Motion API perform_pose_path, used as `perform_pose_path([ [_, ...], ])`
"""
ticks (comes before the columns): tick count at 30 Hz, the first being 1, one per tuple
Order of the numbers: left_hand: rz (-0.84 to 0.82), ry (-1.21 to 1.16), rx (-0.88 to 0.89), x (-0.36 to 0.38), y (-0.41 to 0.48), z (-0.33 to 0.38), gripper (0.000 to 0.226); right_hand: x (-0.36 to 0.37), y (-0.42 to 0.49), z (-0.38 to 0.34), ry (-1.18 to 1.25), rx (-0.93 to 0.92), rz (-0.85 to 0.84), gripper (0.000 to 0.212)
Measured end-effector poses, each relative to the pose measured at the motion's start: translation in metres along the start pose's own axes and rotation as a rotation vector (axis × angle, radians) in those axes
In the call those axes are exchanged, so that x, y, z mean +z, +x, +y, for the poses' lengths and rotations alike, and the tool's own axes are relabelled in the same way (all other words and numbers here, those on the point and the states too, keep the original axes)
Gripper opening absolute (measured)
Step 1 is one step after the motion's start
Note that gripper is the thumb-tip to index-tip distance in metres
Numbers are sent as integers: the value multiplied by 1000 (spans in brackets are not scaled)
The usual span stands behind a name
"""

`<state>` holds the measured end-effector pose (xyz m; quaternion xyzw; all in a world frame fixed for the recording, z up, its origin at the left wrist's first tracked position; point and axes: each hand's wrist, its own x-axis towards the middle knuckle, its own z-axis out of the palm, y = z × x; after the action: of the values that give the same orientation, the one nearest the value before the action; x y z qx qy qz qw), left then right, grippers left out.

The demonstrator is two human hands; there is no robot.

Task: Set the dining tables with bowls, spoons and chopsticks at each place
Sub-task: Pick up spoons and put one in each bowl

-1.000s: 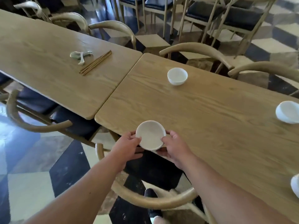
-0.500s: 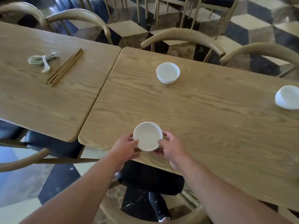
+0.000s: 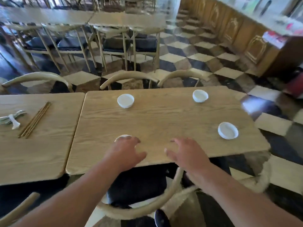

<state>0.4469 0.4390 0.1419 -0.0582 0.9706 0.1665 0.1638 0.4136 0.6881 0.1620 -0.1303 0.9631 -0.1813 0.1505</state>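
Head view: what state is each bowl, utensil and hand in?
Far-left bowl: upright, empty.
Far-right bowl: upright, empty.
Near-right bowl: upright, empty.
Near-left bowl: mostly hidden under left hand.
Chopsticks: lying bundled.
Spoons: piled beside chopsticks.
Left hand: open.
Right hand: open, holding nothing.

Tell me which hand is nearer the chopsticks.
Left. The left hand is to the right of the chopsticks and closer to the person; the right hand is farther right still, beyond the left hand.
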Motion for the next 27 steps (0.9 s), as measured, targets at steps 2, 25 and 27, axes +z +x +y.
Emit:
perform_pose_path([
  [2,9,37,109,-9,-3,42,77,-26,-32,21,-71,34,38,88],
  [25,-67,262,724,126,-12,695,84,-233,-331,583,-37,689,419,93],
  [27,-63,253,705,131,-3,737,83,-257,-333,624,-32,694,414,96],
])
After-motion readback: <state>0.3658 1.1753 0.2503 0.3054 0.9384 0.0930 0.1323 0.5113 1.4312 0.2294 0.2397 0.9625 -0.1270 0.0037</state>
